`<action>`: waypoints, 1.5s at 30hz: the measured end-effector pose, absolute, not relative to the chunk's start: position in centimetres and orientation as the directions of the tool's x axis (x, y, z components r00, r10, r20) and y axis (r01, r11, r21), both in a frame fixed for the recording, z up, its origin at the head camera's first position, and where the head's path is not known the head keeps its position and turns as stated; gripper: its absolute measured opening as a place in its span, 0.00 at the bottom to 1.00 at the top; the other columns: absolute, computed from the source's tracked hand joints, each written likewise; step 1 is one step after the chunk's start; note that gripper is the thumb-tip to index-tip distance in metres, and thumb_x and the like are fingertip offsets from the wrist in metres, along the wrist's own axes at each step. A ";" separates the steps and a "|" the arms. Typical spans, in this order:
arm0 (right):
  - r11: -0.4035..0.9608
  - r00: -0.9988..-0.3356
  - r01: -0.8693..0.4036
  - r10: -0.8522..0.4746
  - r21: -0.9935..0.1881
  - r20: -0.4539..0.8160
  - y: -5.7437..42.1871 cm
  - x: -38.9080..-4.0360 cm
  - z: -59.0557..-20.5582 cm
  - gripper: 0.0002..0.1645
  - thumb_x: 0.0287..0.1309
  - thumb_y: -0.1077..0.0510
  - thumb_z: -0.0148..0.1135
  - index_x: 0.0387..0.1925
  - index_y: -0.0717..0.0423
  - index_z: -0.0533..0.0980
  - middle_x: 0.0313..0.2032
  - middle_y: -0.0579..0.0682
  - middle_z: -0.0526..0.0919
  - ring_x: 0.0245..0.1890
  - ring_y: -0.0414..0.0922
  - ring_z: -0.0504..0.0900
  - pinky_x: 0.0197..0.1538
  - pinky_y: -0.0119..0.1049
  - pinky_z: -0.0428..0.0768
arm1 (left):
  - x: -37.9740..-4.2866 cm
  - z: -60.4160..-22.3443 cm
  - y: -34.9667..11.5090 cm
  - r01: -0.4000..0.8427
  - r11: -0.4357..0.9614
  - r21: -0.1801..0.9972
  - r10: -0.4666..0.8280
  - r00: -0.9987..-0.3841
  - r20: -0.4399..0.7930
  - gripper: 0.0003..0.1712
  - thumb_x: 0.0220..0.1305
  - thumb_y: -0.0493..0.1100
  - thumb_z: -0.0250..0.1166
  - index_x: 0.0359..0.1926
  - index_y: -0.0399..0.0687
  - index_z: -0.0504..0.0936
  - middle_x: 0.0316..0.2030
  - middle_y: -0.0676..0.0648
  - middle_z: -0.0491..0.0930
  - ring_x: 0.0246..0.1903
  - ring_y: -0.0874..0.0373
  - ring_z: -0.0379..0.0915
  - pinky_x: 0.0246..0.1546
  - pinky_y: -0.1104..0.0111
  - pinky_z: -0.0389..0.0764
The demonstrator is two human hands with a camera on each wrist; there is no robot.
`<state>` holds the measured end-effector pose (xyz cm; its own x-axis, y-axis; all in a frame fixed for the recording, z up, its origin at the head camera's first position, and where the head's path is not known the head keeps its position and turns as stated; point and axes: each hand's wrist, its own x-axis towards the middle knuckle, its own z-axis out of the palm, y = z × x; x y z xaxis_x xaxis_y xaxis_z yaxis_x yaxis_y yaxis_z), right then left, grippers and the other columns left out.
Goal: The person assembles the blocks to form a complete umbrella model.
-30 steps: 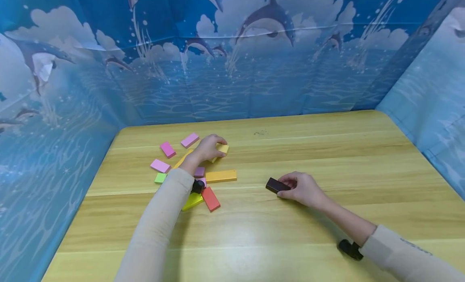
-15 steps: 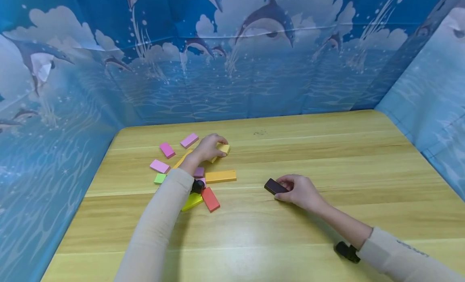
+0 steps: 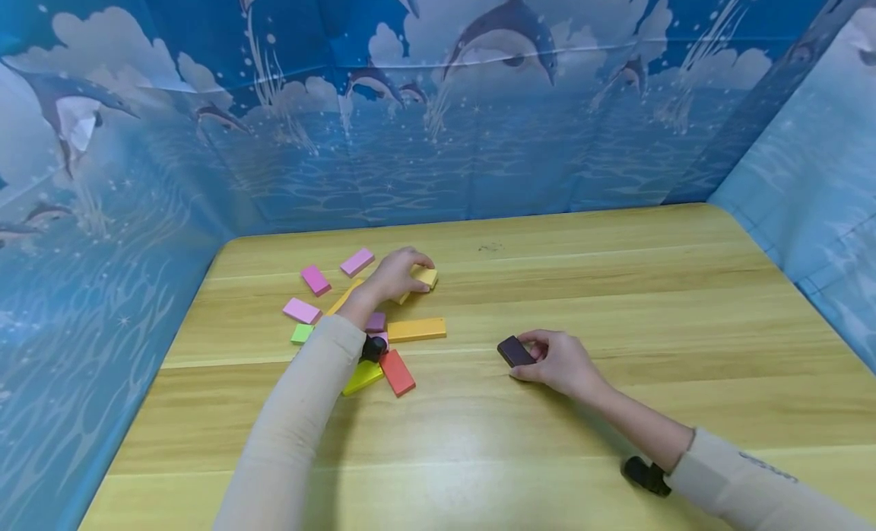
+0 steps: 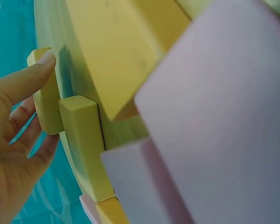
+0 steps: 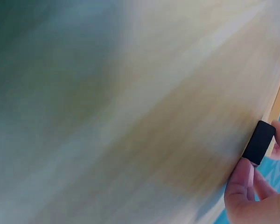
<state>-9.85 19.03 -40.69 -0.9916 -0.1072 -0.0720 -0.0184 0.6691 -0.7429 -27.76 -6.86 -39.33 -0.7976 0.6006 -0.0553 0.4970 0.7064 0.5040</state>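
My left hand (image 3: 393, 278) pinches a pale yellow block (image 3: 426, 278) between thumb and fingers at the far side of the pile. In the left wrist view, a second pale yellow block (image 4: 84, 147) stands just beside the held one, a narrow gap between them. To the right, on the wooden table (image 3: 616, 287), my right hand (image 3: 564, 364) grips a black block (image 3: 515, 351) by its two sides. The right wrist view shows the thumb and a fingertip at opposite edges of this black block (image 5: 259, 142).
Around the left forearm lie several coloured blocks: an orange block (image 3: 416, 329), a red block (image 3: 398, 373), a yellow-green block (image 3: 363, 377), a green block (image 3: 302, 333) and pink blocks, one a deep pink block (image 3: 315, 280). A dolphin-print curtain (image 3: 438, 158) rises behind the table.
My right hand has shifted slightly left and turned the black block a little. My left hand has moved the pale yellow block slightly to the right.
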 end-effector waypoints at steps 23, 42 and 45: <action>0.648 -0.990 0.072 -0.045 -0.759 -0.132 18.1 -9.0 -40.1 0.38 0.35 0.53 0.78 0.51 0.62 0.75 0.21 0.49 0.73 0.21 0.43 0.69 0.28 0.36 0.68 | -26.9 -38.2 -5.7 0.590 0.629 0.506 0.702 -0.711 -0.043 0.23 0.55 0.40 0.69 0.53 0.42 0.79 0.48 0.45 0.76 0.49 0.52 0.69 0.54 0.61 0.68; 0.626 -0.984 0.104 -0.045 -0.772 -0.170 17.6 -8.1 -40.0 0.40 0.37 0.53 0.77 0.53 0.64 0.73 0.23 0.49 0.75 0.23 0.43 0.71 0.30 0.35 0.70 | -25.8 -37.3 -4.0 0.672 0.572 0.472 0.766 -0.643 -0.014 0.23 0.54 0.40 0.70 0.52 0.41 0.79 0.49 0.44 0.76 0.51 0.52 0.69 0.55 0.62 0.68; 0.626 -0.989 0.077 -0.052 -0.776 -0.140 17.8 -8.0 -40.2 0.38 0.37 0.54 0.77 0.53 0.63 0.74 0.26 0.49 0.76 0.25 0.42 0.72 0.32 0.35 0.71 | -25.7 -37.4 -3.9 0.675 0.565 0.474 0.770 -0.638 -0.010 0.23 0.53 0.40 0.70 0.52 0.41 0.80 0.48 0.45 0.76 0.50 0.52 0.70 0.54 0.62 0.68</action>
<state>-7.97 17.82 -40.18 -0.9887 -0.0519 -0.1404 0.0774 0.6257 -0.7762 -25.69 -3.85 -37.41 -0.6376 0.7703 -0.0100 0.6751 0.5650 0.4743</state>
